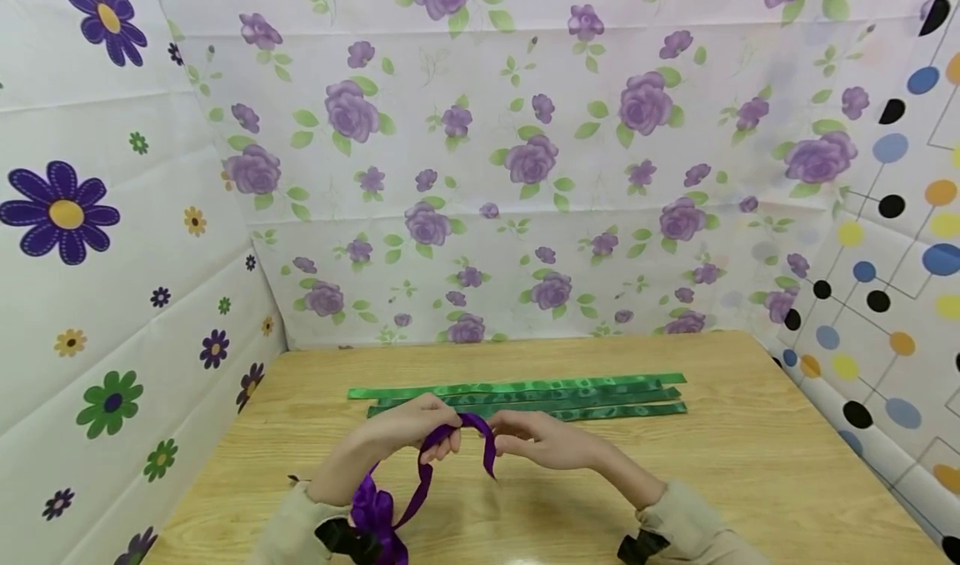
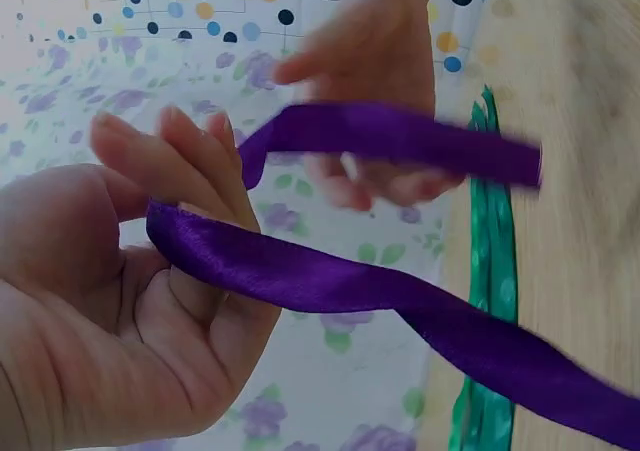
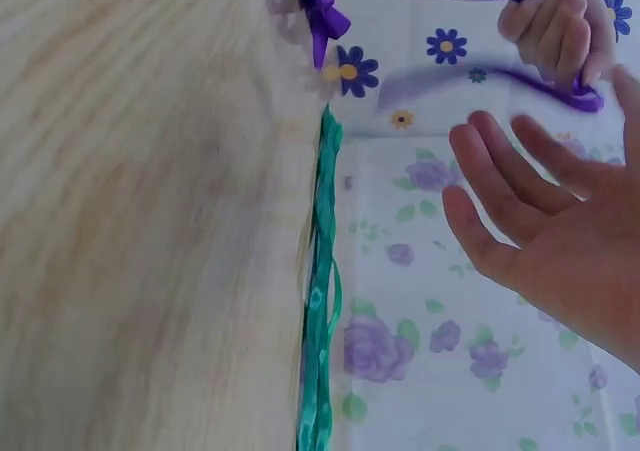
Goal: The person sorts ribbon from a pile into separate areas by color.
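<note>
A purple satin ribbon (image 2: 300,271) is pinched between the thumb and fingers of my left hand (image 1: 422,426). Its short free end hangs toward the right in the head view, blurred in the right wrist view. The other part drops to a bunched purple ribbon bundle (image 1: 375,511) near my left wrist. My right hand (image 1: 543,440) hovers just right of the free end, fingers spread and loosely bent, with nothing held in the right wrist view. Behind both hands, several green ribbon strips (image 1: 525,390) lie side by side across the table, partly covered by the hands.
The wooden table (image 1: 750,465) runs to a flowered cloth wall (image 1: 480,173) at the back. More patterned cloth hangs at the left and right. Dark straps (image 1: 641,546) sit around both sleeve cuffs.
</note>
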Demonstrator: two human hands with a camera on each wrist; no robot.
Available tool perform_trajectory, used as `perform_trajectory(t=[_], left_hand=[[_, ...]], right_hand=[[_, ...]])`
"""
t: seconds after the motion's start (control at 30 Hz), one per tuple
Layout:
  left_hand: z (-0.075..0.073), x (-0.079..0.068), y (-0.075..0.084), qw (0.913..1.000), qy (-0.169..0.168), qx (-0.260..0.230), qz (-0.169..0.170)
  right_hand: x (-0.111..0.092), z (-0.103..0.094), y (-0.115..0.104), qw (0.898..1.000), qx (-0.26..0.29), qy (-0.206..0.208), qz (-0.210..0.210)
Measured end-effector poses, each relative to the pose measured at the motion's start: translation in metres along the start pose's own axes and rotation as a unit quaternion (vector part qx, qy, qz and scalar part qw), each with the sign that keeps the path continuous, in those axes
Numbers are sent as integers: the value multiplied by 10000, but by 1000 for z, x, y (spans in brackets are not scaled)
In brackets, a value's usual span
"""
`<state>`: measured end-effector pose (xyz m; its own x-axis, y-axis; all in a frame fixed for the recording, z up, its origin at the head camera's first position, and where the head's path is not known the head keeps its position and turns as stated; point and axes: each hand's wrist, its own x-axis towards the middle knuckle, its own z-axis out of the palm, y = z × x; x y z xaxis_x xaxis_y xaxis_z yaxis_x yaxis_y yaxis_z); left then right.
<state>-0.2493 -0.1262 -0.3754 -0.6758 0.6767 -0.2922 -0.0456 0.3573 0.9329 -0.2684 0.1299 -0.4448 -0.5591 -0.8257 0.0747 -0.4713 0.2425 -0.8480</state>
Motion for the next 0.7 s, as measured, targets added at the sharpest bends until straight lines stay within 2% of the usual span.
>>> perform_trajectory(t=[0.1,0.2,0.3,0.4,0.5,0.7], left_hand=[[3,9,-3,9997,-177,-156,67],[6,16,-7,9977,-563,-186,314],[7,20,-11,9935,-966,-190,579],[6,23,-15,9898,-1193,-214,743],[2,23,-20,9902,-1153,-181,769],[-12,14,-32,9942,-797,-150,702]], right_hand=[[0,1,-1,9984,529,124,-132],[-1,1,0,9946,942,377,-224],[-1,-2,1,9911,1115,675,-254],[-5,-8,5,9889,1246,749,-312],[-12,-15,11,9896,1180,771,-274],[-32,-33,24,9897,1033,989,-53]])
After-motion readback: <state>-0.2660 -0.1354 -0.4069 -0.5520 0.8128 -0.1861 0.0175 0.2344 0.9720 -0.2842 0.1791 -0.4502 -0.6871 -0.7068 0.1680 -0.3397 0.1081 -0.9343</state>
